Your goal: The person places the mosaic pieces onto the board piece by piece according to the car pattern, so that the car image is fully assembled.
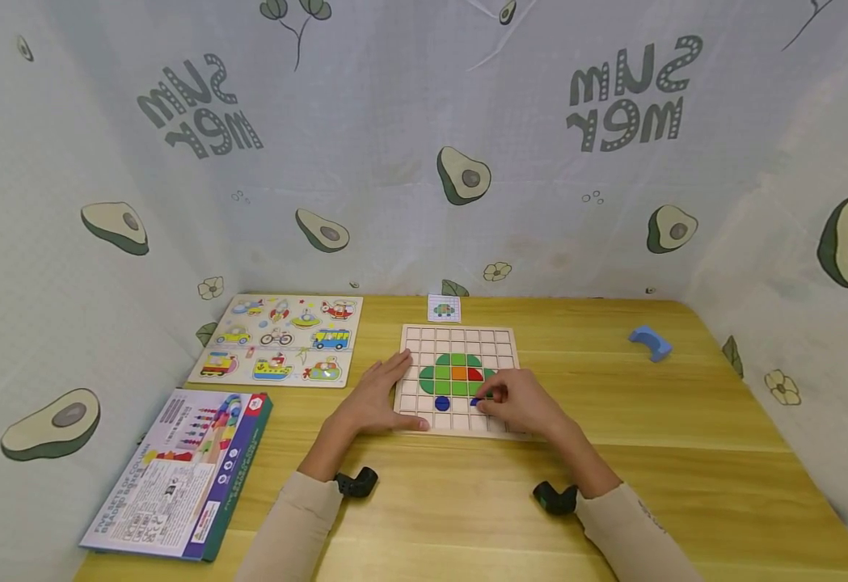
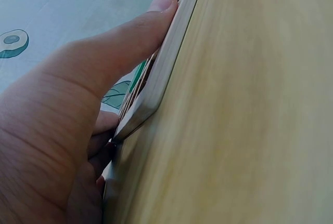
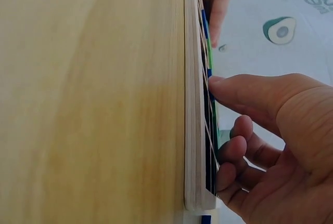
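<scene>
A wooden grid board (image 1: 496, 347) lies on the table, with green, orange and red tiles forming a rounded shape on it. Below that shape is a blue disc (image 1: 442, 403) made of small pieces. My left hand (image 1: 375, 398) steadies the board's near left corner, thumb on the near edge and straight fingers along the left side. With thumb and fingertips my right hand (image 1: 516, 399) holds a small blue piece (image 1: 475, 401) down at the grid, partly covered by the fingers. In the right wrist view the thumb tip meets the blue piece (image 3: 210, 73) at the board's surface.
A small picture card (image 1: 444, 308) lies behind the board. To the left are a vehicle puzzle board (image 1: 298, 339) and a bead game box (image 1: 176, 477). A blue arch-shaped block (image 1: 651, 343) sits at the right. Printed cloth (image 1: 394, 162) hangs behind and on both sides.
</scene>
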### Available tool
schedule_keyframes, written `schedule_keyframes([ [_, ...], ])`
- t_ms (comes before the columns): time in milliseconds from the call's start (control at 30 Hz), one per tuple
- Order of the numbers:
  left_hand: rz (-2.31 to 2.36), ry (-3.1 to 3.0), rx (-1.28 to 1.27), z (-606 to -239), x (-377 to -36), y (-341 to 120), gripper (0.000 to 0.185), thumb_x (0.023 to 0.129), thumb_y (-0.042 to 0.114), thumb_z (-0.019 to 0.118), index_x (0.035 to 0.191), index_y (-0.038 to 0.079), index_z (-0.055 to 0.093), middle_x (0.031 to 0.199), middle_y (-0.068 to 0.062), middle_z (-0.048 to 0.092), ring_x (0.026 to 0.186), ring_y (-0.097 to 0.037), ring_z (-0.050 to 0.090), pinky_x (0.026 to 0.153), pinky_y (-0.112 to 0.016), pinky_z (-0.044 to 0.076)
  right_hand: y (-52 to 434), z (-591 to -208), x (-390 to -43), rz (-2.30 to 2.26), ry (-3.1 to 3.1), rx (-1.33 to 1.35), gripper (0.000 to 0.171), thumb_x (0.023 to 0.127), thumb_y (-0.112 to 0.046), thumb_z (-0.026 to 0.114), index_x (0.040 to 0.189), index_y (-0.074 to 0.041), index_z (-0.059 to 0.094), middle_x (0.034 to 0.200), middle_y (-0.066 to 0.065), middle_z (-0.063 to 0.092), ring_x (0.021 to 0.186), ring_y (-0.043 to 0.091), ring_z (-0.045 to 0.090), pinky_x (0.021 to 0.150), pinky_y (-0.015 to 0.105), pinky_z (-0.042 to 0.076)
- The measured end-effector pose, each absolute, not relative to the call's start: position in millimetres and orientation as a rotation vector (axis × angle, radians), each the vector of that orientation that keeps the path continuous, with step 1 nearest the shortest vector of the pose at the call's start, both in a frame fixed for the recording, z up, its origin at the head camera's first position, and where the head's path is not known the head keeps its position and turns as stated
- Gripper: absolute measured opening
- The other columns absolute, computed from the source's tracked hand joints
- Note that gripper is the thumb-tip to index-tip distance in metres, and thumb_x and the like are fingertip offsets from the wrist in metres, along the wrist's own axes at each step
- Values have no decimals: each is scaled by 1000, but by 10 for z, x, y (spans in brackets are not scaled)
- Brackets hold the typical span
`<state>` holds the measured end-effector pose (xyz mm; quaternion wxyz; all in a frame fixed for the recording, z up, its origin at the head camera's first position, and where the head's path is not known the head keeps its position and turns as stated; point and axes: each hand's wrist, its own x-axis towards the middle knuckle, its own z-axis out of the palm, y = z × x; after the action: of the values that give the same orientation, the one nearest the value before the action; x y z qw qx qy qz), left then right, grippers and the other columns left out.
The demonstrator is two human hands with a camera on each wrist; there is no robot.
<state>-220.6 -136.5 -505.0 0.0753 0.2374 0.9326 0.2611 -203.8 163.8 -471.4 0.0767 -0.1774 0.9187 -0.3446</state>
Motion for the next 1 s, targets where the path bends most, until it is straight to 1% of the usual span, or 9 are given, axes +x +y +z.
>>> schedule_keyframes([
  [200,785,2790,722,-5035,-2198,-1351,121,74,67,81,164,9,26,174,-2,18,161,-24,16,133,-46,11,1703,-4679,-2018,-1114,2734,-512,5,90,-16,80,93,-13,80,74,1,54,69,14,48,58,22,35],
  [367,796,2781,710,-5027,-2181,-1346,121,73,67,81,164,9,26,174,-2,18,161,-24,16,132,-47,11,1815,-4672,-2007,-1132,2759,-539,4,91,-16,79,92,-12,80,74,0,53,70,15,47,59,23,36],
  [567,786,2786,697,-5023,-2181,-1349,121,73,68,81,165,10,26,174,0,17,161,-23,16,133,-46,10,1967,-4657,-1978,-1138,2772,-475,4,92,-17,77,91,-13,79,75,0,53,72,17,49,60,23,39],
  [867,789,2789,704,-5019,-2186,-1348,120,74,67,81,164,10,26,174,-1,17,161,-23,16,133,-46,10,2227,-4624,-1916,-1110,2796,-387,7,92,-19,78,96,-13,80,79,2,56,76,18,50,62,23,40],
  [1000,789,2791,697,-5016,-2182,-1349,121,73,67,81,165,10,26,174,0,18,161,-23,17,133,-45,10,2339,-4637,-1896,-1093,2815,-370,9,93,-20,78,98,-13,80,80,2,57,75,17,50,61,23,40],
])
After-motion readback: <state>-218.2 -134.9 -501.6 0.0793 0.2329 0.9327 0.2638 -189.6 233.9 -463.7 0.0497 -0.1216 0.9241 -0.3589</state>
